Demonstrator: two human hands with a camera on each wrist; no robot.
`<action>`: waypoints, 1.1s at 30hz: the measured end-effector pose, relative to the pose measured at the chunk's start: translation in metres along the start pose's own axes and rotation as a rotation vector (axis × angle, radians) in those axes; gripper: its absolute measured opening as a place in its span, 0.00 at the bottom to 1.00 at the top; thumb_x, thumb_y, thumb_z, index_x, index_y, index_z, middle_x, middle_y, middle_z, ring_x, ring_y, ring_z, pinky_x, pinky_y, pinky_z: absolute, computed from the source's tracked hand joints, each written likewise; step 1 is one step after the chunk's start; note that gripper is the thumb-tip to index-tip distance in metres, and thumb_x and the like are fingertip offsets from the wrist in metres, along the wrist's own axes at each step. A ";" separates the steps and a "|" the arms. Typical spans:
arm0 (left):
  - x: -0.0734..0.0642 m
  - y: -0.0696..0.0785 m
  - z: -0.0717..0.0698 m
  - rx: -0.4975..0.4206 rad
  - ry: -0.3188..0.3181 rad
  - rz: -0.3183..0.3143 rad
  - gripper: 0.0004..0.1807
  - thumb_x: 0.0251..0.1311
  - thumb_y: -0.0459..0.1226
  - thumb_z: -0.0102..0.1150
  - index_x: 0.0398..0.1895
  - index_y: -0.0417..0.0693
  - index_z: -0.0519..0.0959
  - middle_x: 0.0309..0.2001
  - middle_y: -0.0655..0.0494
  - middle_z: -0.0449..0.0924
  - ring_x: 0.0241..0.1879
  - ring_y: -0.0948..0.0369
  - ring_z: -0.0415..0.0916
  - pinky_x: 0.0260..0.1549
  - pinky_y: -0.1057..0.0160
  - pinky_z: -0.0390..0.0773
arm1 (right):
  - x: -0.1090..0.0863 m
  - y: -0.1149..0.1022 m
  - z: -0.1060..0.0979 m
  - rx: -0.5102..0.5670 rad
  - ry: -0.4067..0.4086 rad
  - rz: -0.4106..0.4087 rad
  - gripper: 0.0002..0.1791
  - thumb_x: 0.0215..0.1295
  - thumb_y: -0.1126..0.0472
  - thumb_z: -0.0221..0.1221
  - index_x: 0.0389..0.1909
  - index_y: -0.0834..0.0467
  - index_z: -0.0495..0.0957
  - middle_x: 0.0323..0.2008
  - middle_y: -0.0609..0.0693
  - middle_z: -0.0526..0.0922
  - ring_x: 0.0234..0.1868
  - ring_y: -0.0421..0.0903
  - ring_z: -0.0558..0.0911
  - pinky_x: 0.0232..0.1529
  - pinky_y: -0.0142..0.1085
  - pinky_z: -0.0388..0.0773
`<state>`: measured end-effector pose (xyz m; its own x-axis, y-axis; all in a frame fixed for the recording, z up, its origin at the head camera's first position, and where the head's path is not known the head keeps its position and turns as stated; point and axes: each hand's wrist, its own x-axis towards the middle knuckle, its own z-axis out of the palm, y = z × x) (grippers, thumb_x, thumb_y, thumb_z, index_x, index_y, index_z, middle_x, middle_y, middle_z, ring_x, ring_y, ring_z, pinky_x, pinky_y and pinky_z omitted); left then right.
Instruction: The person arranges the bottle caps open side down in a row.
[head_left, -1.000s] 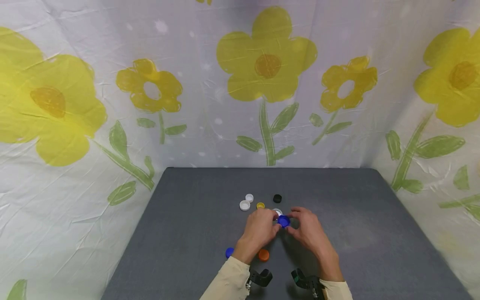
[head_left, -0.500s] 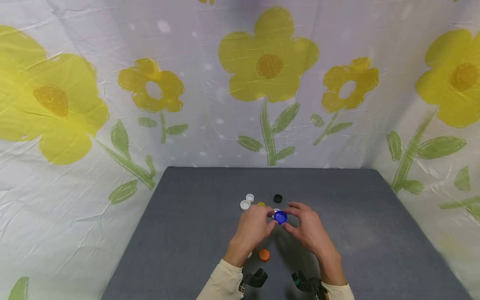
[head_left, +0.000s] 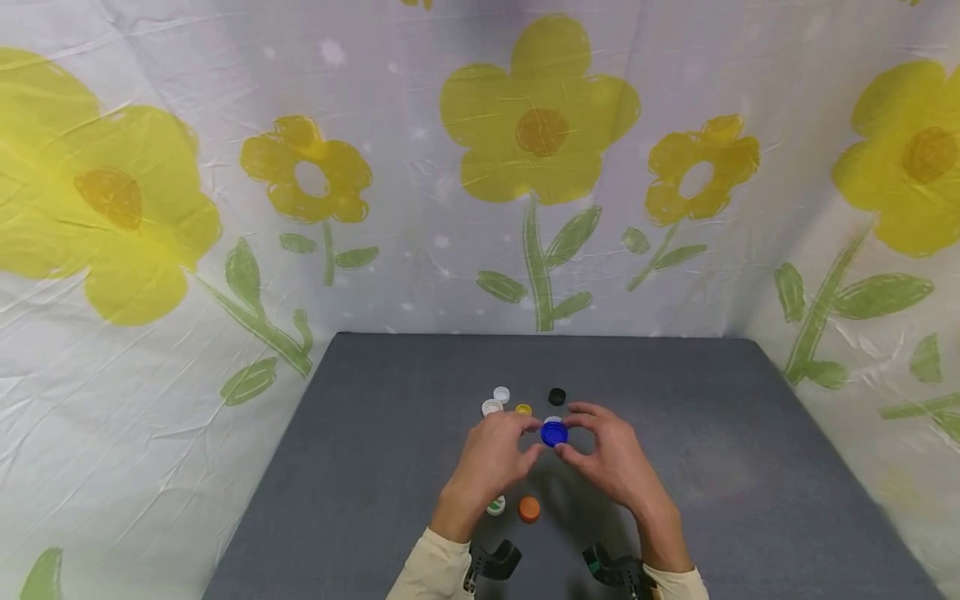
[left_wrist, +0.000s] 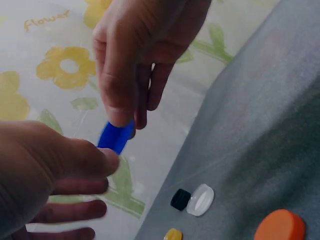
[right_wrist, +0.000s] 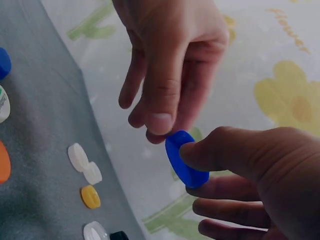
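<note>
A blue bottle cap (head_left: 554,433) is held up in front of me, between my two hands. My left hand (head_left: 487,457) touches its left edge with thumb and fingertips, and my right hand (head_left: 611,454) pinches its right side. In the right wrist view, the right thumb lies across the blue cap (right_wrist: 186,159), while the left fingertips meet its upper rim. The left wrist view has the left thumb overlapping the lower end of the cap (left_wrist: 115,136). A white cap (head_left: 552,419) is partly hidden behind it.
Beyond my hands, two white caps (head_left: 492,407), a yellow cap (head_left: 522,409) and a black cap (head_left: 557,397) lie on the grey table (head_left: 375,433). Nearer are an orange cap (head_left: 529,509) and a white-and-green cap (head_left: 496,505). Another blue cap (right_wrist: 4,62) shows in the right wrist view.
The held blue cap has shifted slightly left and up. My left hand has moved left, uncovering the white-and-green cap and covering the other blue one in the head view.
</note>
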<state>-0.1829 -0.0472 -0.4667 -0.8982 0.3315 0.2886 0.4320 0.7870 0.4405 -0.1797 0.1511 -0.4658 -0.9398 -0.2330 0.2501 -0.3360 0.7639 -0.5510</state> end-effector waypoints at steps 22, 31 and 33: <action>-0.006 -0.011 0.003 -0.407 0.200 -0.051 0.10 0.64 0.43 0.67 0.44 0.50 0.88 0.35 0.60 0.87 0.32 0.70 0.80 0.37 0.68 0.82 | 0.002 -0.001 0.001 0.145 0.041 0.013 0.16 0.68 0.47 0.64 0.51 0.51 0.85 0.59 0.49 0.82 0.64 0.54 0.78 0.61 0.59 0.74; -0.005 -0.011 -0.005 -0.552 0.134 -0.214 0.09 0.61 0.45 0.69 0.39 0.51 0.89 0.34 0.59 0.88 0.30 0.67 0.81 0.33 0.68 0.81 | 0.001 -0.004 0.007 0.139 0.144 -0.150 0.31 0.55 0.60 0.75 0.61 0.44 0.79 0.62 0.47 0.79 0.64 0.52 0.77 0.60 0.56 0.75; -0.005 -0.011 -0.006 -0.576 0.105 -0.234 0.10 0.61 0.46 0.69 0.37 0.51 0.89 0.33 0.59 0.88 0.31 0.67 0.82 0.34 0.67 0.81 | 0.001 -0.004 0.009 0.139 0.148 -0.168 0.29 0.55 0.60 0.74 0.60 0.44 0.81 0.61 0.47 0.80 0.64 0.52 0.77 0.60 0.56 0.76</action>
<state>-0.1823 -0.0604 -0.4680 -0.9741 0.1090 0.1984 0.2259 0.4157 0.8810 -0.1802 0.1422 -0.4703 -0.8540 -0.2511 0.4557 -0.5017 0.6293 -0.5935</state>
